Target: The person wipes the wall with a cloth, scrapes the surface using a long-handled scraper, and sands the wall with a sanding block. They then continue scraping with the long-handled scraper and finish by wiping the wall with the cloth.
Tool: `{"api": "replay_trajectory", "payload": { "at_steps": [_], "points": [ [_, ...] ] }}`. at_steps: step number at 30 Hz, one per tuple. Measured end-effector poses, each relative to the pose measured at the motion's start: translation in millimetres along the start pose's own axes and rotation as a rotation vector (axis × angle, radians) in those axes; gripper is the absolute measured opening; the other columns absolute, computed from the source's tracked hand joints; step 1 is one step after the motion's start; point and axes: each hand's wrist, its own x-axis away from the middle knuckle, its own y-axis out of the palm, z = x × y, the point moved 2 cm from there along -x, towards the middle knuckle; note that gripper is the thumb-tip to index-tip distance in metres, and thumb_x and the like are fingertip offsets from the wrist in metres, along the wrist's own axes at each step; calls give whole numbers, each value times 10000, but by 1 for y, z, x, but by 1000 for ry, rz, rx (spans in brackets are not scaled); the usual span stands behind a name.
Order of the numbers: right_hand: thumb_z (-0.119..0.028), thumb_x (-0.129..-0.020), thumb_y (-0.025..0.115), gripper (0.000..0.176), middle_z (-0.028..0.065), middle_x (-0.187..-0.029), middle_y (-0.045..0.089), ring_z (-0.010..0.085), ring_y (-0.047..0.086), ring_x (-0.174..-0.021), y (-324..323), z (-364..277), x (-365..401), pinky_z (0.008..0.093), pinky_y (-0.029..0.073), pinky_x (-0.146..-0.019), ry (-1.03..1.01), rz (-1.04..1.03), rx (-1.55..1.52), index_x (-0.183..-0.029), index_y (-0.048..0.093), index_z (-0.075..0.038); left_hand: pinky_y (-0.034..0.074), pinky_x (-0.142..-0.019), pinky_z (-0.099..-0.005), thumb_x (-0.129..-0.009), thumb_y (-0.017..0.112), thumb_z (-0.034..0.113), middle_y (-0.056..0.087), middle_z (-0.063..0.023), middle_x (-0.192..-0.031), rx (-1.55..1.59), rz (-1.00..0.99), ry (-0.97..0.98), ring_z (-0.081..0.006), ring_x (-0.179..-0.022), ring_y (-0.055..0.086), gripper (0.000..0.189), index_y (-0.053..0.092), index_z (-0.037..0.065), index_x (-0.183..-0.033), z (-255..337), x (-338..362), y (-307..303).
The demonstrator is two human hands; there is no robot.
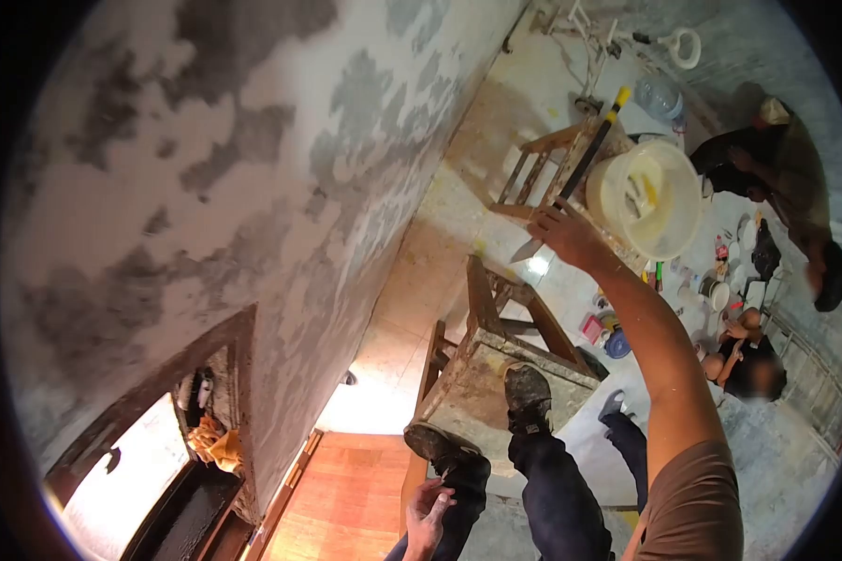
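The right hand (557, 231) grips a long black tool (587, 156) with a yellow end. I can't tell if the left hand (427, 514) grips anything.

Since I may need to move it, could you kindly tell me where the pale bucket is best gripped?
Probably by opposite sides of its rim, coming from above: the bucket stands open end up, its wide round rim exposed, and I see no clear handle. Stay clear of the picture's left side, where the right hand holds a long black tool.
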Motion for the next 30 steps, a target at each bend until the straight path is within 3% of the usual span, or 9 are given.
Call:
{"api": "replay_trajectory", "payload": {
  "at_steps": [10, 15, 19, 20, 21, 25, 27, 29, 30],
  "points": [
    [-26, -665, 648, 328, 135, -928, 580, 326, 587, -861, -381, -50, -51, 390, 488, -779, 20, 950, -655, -988, 593, -24, 490, -796, -281, -929, 554, 67, 616, -92, -1020, -142, -94, 423, -159, -904, 587, 307, 494, -5, -1221, 163, 106, 46],
    [-60, -866, 550, 157, 120, -870, 572, 254, 569, -726, -568, -94, -8, 320, 463, -637, -3, 1177, -918, -1021, 555, -36, 460, -830, -279, -913, 589, 190, 589, -97, -1105, -135, -261, 936, -150, -878, 571, 466, 432, -5, -1306, 284, 174, 78],
    [-305, -960, 524, 328, 35, -759, 487, 90, 428, -628, -735, -135, 44, 241, 364, -533, -119, 1227, -1677, -1174, 437, -73, 428, -899, -382, -775, 731, 297, 542, -87, -1227, -428, -123, 1164, -215, -1120, 512, 636, 448, 35, -1280, 409, 350, 147],
    [-321, -961, 523, 353, 22, -743, 467, 76, 409, -617, -774, -147, 54, 227, 358, -523, -126, 1106, -1866, -1201, 414, -86, 466, -737, -310, -813, 706, 364, 583, -73, -1129, -524, 410, 1350, -161, -920, 561, 636, 433, 62, -1302, 415, 398, 200],
    [-321, -961, 523, 353, 22, -743, 467, 76, 409, -617, -808, -162, 63, 227, 358, -523, -179, 1109, -1836, -1201, 414, -86, 460, -830, -261, -938, 540, 273, 571, -105, -1126, -432, -504, 1532, -146, -878, 564, 507, 402, -14, -1332, 430, 386, 157],
    [-228, -971, 519, 215, 12, -741, 499, 75, 446, -607, -923, -222, 83, 216, 400, -552, -133, 909, -2076, -1075, 446, -54, 414, -556, -234, -964, 464, 421, 559, -56, -781, -105, -877, 865, -122, -618, 503, 485, 469, 1, -1206, 411, 479, 162],
    [-183, -952, 545, 238, 23, -775, 540, 92, 512, -675, -962, -245, 88, 233, 442, -605, -113, 835, -1814, -1122, 476, -31, 260, -424, -202, -959, 481, 422, 428, 6, -622, 52, -872, 956, -72, -477, 358, 373, 525, 57, -1028, 411, 524, 160],
    [-162, -909, 594, 455, 63, -955, 583, 114, 573, -816, -984, -271, 101, 257, 482, -728, -77, 962, -1492, -1314, 435, -30, 397, -512, -271, -925, 559, 415, 521, -55, -716, 177, -612, 952, -148, -588, 490, 374, 563, 54, -1022, 434, 584, 141],
    [-177, -897, 629, 485, 72, -999, 568, 135, 569, -843, -984, -280, 111, 280, 493, -747, -99, 924, -1419, -1318, 432, -39, 419, -523, -254, -925, 571, 377, 533, -29, -747, 227, -843, 981, -122, -594, 498, 376, 536, 53, -1114, 459, 599, 134]
  ]
}}
